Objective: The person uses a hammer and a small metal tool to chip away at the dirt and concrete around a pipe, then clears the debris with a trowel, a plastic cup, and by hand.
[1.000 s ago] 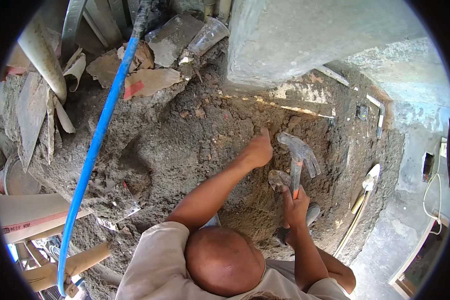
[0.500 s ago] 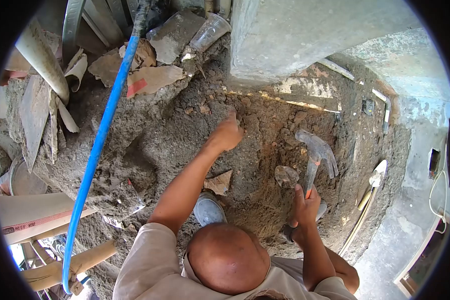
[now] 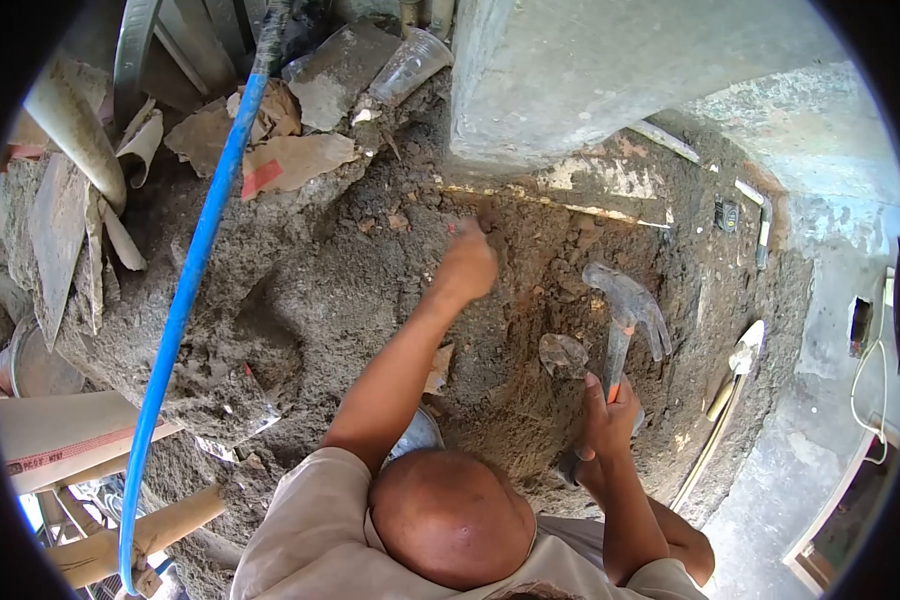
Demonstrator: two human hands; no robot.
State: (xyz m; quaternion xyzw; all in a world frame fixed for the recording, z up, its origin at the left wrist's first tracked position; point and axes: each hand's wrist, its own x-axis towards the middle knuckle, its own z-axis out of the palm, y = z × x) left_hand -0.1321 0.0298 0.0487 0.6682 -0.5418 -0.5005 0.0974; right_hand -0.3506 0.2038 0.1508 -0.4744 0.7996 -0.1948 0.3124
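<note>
My right hand [image 3: 610, 425] is closed round the orange-gripped handle of a claw hammer [image 3: 625, 300], its head pointing away over the soil. Beside the handle, a small mud-coated blade [image 3: 564, 353], shaped like a trowel's, reaches right to my fingers. My left hand [image 3: 467, 268] is down at the loose dirt [image 3: 380, 290] near the wall base, fingers curled in. Its fingertips meet the soil, and I cannot tell what is between them. Under my left forearm lies a flat broken piece [image 3: 439, 368], partly covered.
A blue hose [image 3: 195, 270] crosses the left side. Broken sheets [image 3: 300, 160] and a clear plastic cup [image 3: 412, 66] lie at the back left. A concrete block [image 3: 570, 80] stands ahead. On the right are a pointed trowel [image 3: 746, 350] and a tape measure [image 3: 727, 215].
My left hand has shifted slightly right, its forearm now covering more of the broken piece. My right hand keeps its hold on the hammer, and the view has turned slightly.
</note>
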